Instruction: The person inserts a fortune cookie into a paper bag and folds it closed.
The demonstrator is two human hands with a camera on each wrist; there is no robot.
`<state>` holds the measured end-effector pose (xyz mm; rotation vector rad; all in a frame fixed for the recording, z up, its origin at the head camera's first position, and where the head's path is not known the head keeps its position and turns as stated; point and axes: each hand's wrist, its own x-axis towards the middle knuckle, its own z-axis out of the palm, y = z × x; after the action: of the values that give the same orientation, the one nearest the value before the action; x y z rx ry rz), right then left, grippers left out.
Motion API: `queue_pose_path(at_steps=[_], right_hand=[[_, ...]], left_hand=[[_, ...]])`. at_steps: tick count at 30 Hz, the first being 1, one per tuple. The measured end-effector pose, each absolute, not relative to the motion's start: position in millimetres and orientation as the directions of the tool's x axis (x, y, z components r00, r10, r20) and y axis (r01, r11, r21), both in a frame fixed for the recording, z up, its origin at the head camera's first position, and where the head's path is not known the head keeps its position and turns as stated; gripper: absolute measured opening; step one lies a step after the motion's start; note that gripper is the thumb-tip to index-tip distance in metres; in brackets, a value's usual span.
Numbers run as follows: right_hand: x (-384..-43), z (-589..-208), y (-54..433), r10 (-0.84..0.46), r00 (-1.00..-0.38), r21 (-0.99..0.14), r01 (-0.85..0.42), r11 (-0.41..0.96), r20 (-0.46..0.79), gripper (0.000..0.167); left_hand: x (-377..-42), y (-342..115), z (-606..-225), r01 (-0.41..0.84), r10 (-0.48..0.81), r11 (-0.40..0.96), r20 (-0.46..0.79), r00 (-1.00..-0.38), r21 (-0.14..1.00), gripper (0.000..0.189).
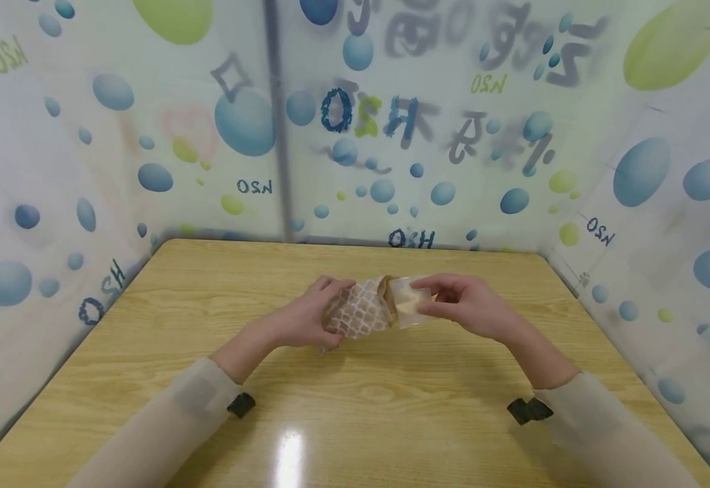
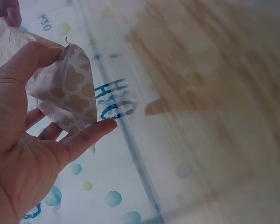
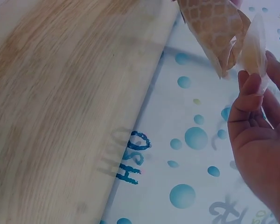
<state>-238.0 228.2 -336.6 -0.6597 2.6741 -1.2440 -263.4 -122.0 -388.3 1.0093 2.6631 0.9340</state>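
A small, clear, flat packet with pale yellow contents (image 1: 402,293) sits at the mouth of a brown paper bag with a white lattice print (image 1: 361,310). Much of the packet shows outside the opening; whether its far edge lies inside the bag or only against the rim, I cannot tell. The bag lies sideways in the air over the table, its opening toward the right hand.

The right hand (image 1: 473,305) pinches the packet's outer side between thumb and fingers, closed just enough to grip the thin film. The left hand (image 1: 302,318) spans the bag's other end, thumb on one edge and fingers on the opposite one, curved round it without crushing it.

The step in hand appears to be passing the packet through the bag's mouth; one moment does not settle whether inward or outward. Either way, the next move seems to call for a steady left hold, the mouth kept wide, and a straight push or pull by the right hand so the soft rim does not snag.

Beneath is a yellowish wood-grain table (image 1: 367,420); beyond hangs a white wall covering with blue and green bubbles (image 1: 330,176).
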Motion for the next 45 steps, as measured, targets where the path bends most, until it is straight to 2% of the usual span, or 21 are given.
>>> queue_pose_path(at_steps=[9, 16, 25, 35, 45], right_hand=[[-243.4, -339.9, 216.6, -0.453, -0.887, -0.753, -0.358, 0.552, 0.089, 0.038], [-245.5, -339.7, 210.9, -0.455, -0.881, -0.690, -0.411, 0.596, 0.131, 0.037], [-245.4, -338.0, 207.4, -0.425, -0.899, -0.704, -0.369, 0.607, 0.105, 0.038], [-244.1, -338.7, 199.0, -0.437, -0.883, -0.653, -0.433, 0.621, 0.170, 0.037], [-243.6, -336.3, 199.5, -0.411, -0.889, -0.645, -0.436, 0.627, 0.201, 0.033]], left_hand=[[-260.9, -117.3, -388.9, 0.558, 0.655, 0.569, 0.077, -0.751, 0.604, 0.105], [-260.4, -116.1, -389.4, 0.570, 0.663, 0.574, 0.074, -0.745, 0.588, 0.104], [-260.4, -114.9, -388.1, 0.557, 0.661, 0.580, 0.057, -0.748, 0.595, 0.104], [-260.0, -114.7, -387.0, 0.544, 0.654, 0.587, 0.045, -0.755, 0.599, 0.105], [-260.6, -115.4, -387.9, 0.545, 0.656, 0.585, 0.045, -0.754, 0.601, 0.104]])
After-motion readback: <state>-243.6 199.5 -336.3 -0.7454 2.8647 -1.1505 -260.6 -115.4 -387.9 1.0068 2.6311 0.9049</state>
